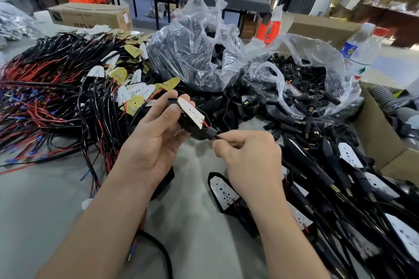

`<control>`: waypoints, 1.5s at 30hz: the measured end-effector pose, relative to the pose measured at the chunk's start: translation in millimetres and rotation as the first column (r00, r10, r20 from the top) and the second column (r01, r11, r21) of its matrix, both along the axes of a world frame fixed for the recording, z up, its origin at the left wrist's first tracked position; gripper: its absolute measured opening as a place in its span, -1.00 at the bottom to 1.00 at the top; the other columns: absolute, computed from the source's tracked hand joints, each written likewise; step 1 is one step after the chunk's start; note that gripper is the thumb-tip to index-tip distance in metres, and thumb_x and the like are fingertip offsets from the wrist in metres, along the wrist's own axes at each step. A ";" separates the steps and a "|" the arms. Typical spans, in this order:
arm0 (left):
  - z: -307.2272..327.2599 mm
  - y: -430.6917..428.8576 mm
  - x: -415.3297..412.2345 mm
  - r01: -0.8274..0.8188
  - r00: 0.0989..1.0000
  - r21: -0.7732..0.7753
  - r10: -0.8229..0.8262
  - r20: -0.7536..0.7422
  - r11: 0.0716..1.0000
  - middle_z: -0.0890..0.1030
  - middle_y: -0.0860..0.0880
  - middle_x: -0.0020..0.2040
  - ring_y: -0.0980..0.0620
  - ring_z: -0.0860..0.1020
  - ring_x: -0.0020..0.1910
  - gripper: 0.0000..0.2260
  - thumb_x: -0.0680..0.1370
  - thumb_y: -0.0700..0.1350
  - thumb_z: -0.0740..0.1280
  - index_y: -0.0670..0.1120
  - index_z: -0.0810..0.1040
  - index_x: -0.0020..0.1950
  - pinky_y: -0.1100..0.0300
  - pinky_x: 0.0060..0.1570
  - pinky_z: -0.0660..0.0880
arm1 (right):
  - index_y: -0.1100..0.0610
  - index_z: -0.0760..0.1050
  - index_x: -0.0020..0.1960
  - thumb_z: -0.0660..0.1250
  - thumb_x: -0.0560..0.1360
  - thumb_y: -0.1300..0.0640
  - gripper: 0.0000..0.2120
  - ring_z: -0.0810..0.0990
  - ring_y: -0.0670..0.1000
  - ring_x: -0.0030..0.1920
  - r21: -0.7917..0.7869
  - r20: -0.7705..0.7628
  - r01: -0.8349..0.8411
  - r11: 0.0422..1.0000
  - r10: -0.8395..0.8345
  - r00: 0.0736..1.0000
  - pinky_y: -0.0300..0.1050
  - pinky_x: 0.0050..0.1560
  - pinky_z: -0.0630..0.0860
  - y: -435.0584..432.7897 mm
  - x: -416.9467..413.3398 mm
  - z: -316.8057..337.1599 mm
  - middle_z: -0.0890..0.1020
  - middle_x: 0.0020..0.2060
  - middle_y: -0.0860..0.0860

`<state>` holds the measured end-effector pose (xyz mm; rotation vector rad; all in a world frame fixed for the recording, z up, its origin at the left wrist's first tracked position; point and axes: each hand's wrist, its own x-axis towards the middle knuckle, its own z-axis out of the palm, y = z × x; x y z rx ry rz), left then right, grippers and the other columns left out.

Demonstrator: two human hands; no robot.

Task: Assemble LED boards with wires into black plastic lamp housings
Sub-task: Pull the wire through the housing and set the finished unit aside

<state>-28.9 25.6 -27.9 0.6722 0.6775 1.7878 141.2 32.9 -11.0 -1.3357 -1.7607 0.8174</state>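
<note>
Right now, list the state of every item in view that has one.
lamp housing: gripped by left hand.
LED board: lying in that housing.
wire: pinched by right hand.
housing bag: open.
connector bag: open.
water bottle: upright.

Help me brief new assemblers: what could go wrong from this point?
1. The right hand pinches the black cable at the neck of the housing. A hard pull could strain the thin red lead where it meets the LED board.
2. The left hand grips the housing close to the wire tangle, so a trailing cable might snag there.
</note>
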 end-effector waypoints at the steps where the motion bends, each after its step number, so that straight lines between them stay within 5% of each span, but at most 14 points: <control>1: -0.2 -1.1 -1.7 0.007 0.999 0.023 -0.006 -0.034 1.000 0.70 0.02 0.11 0.04 0.68 0.08 -0.80 0.48 -0.19 0.41 0.04 0.69 0.05 0.11 0.01 0.64 | -0.22 0.60 -0.03 0.47 0.46 0.04 -0.83 0.47 0.11 -0.37 0.004 0.030 -0.001 1.000 0.001 1.000 0.00 -0.30 0.48 1.0 1.5 0.8 0.65 -0.32 0.10; 5: 3.2 -4.6 -7.6 0.046 0.991 0.094 -0.033 -0.132 0.994 0.71 0.03 0.08 0.06 0.66 0.03 -0.72 0.33 -0.08 0.59 0.04 0.73 0.03 0.16 0.05 0.63 | -0.08 0.65 -0.07 0.42 0.50 0.10 -0.91 0.53 0.12 -0.31 0.123 0.154 0.055 0.991 -0.074 0.985 0.01 -0.21 0.53 2.8 5.2 6.2 0.60 -0.43 0.08; 8: 3.0 -5.6 -14.0 0.027 0.980 0.095 -0.008 -0.197 0.995 0.73 0.02 0.04 0.05 0.68 0.02 -0.71 0.29 -0.14 0.60 0.04 0.76 -0.02 0.14 0.07 0.62 | 0.05 0.69 -0.24 0.48 0.47 0.17 -0.88 0.45 -0.15 -0.19 0.379 0.168 0.153 0.913 -0.230 0.959 -0.03 0.03 0.33 -0.8 2.0 13.7 0.63 -0.45 -0.05; 11: 1.1 -5.1 -22.8 -0.012 0.976 0.064 0.026 -0.218 0.998 0.75 -0.01 -0.03 0.04 0.71 0.07 -0.67 0.31 -0.37 0.43 0.00 0.77 -0.10 0.16 0.04 0.66 | -0.01 0.69 -0.29 0.54 0.41 0.20 -0.84 0.47 0.04 -0.14 0.560 0.232 0.129 0.819 -0.304 0.924 -0.11 -0.01 0.11 3.6 -1.5 24.5 0.66 -0.33 -0.09; 14: 1.3 -6.7 -24.5 0.017 0.957 0.033 -0.007 -0.290 0.999 0.76 -0.01 -0.03 0.07 0.71 0.05 -0.58 0.30 -0.44 0.34 -0.01 0.78 -0.08 0.28 -0.01 0.62 | -0.08 0.74 -0.19 0.56 0.40 0.15 -0.87 0.47 0.13 -0.08 0.595 0.204 0.061 0.802 -0.223 0.953 -0.05 0.01 0.18 14.6 -2.7 37.8 0.62 -0.23 -0.08; 19: 9.0 -17.0 -42.2 0.169 0.926 -0.031 -0.170 -0.337 0.985 0.73 -0.06 0.08 -0.02 0.70 0.06 -0.49 0.30 -0.42 0.36 -0.02 0.73 0.16 0.19 0.01 0.65 | -0.15 0.74 -0.10 0.44 0.51 0.08 -0.85 0.37 -0.07 -0.29 0.548 0.338 -0.120 0.828 -0.088 0.937 -0.08 0.05 0.21 26.0 -18.1 63.9 0.67 -0.33 -0.05; 21: 12.2 -23.5 -49.7 0.285 0.902 -0.050 -0.285 -0.324 0.957 0.68 -0.08 0.14 -0.01 0.68 0.05 -0.39 0.30 -0.42 0.37 -0.04 0.66 0.30 0.19 -0.02 0.66 | -0.11 0.72 -0.04 0.38 0.55 0.11 -0.83 0.49 -0.01 -0.21 0.564 0.359 -0.186 0.804 -0.037 0.933 -0.04 0.12 0.29 27.6 -27.8 70.5 0.70 -0.28 -0.04; 26: 10.7 -23.6 -41.9 0.384 0.840 -0.206 -0.433 -0.328 0.900 0.60 -0.28 0.14 -0.21 0.61 0.02 -0.26 0.25 -0.47 0.41 -0.17 0.47 0.43 0.00 -0.10 0.67 | -0.07 0.70 0.08 0.18 0.48 0.19 -0.63 0.60 -0.01 -0.08 0.417 0.175 -0.233 0.878 0.174 0.969 -0.11 -0.03 0.47 22.2 -40.3 64.2 0.73 -0.16 -0.06; 29: 9.6 -21.3 -31.9 0.453 0.703 -0.337 -0.563 -0.435 0.825 0.55 -0.42 0.22 -0.26 0.54 0.11 -0.33 0.26 -0.44 0.51 -0.25 0.48 0.36 -0.15 0.10 0.52 | -0.09 0.69 0.05 0.28 0.52 0.09 -0.77 0.67 -0.08 -0.18 0.203 -0.080 -0.087 0.975 0.105 0.991 -0.12 -0.01 0.59 21.8 -37.4 44.0 0.72 -0.23 -0.14; 33: 3.1 -22.5 -22.6 0.533 0.413 -0.500 -0.725 -0.551 0.683 0.63 -0.30 0.20 -0.17 0.60 0.07 -0.36 0.28 -0.08 0.68 -0.13 0.60 0.32 0.05 0.08 0.55 | -0.01 0.70 -0.13 0.35 0.49 0.24 -0.79 0.66 -0.03 -0.43 -0.078 -0.264 -0.062 0.995 0.039 0.964 -0.10 -0.31 0.58 22.2 -18.7 19.7 0.70 -0.38 -0.02; 35: 2.3 -18.6 -12.5 0.480 0.492 -0.507 -0.698 -0.520 0.716 0.68 -0.22 0.21 -0.13 0.67 0.11 -0.45 0.38 0.13 0.61 -0.08 0.66 0.28 0.09 0.06 0.61 | -0.04 0.71 -0.17 0.32 0.48 0.27 -0.73 0.63 -0.02 -0.47 -0.106 -0.231 -0.116 0.988 0.089 0.969 -0.10 -0.36 0.57 16.0 -7.5 11.5 0.69 -0.40 0.00; 37: 1.7 -6.8 -0.6 0.283 0.744 -0.472 -0.502 -0.441 0.835 0.74 -0.17 0.08 -0.06 0.74 -0.03 -0.58 0.55 0.17 0.41 -0.15 0.70 0.18 0.15 -0.12 0.65 | -0.11 0.72 -0.17 0.33 0.48 0.25 -0.70 0.60 -0.03 -0.49 -0.138 -0.187 -0.191 0.972 0.164 0.969 -0.15 -0.40 0.55 6.2 -0.1 8.2 0.68 -0.43 0.02; 39: 2.7 4.8 8.5 0.099 0.896 -0.460 -0.280 -0.345 0.883 0.76 -0.15 -0.03 0.00 0.75 -0.13 -0.59 0.67 0.10 0.20 -0.19 0.65 0.16 0.21 -0.26 0.64 | -0.10 0.73 -0.20 0.34 0.48 0.29 -0.67 0.60 0.03 -0.49 -0.191 -0.186 -0.278 0.941 0.243 0.952 -0.18 -0.43 0.53 -4.8 3.6 6.1 0.69 -0.40 0.07; 45: -1.3 10.2 5.7 -0.009 0.961 -0.464 -0.120 -0.248 0.886 0.75 -0.17 -0.10 0.02 0.73 -0.24 -0.69 0.70 -0.03 0.22 -0.22 0.65 0.08 0.23 -0.33 0.63 | -0.13 0.70 -0.25 0.30 0.44 0.29 -0.64 0.67 0.14 -0.34 -0.296 0.003 -0.425 0.855 0.446 0.895 0.09 -0.18 0.69 -35.7 8.6 1.0 0.70 -0.38 0.07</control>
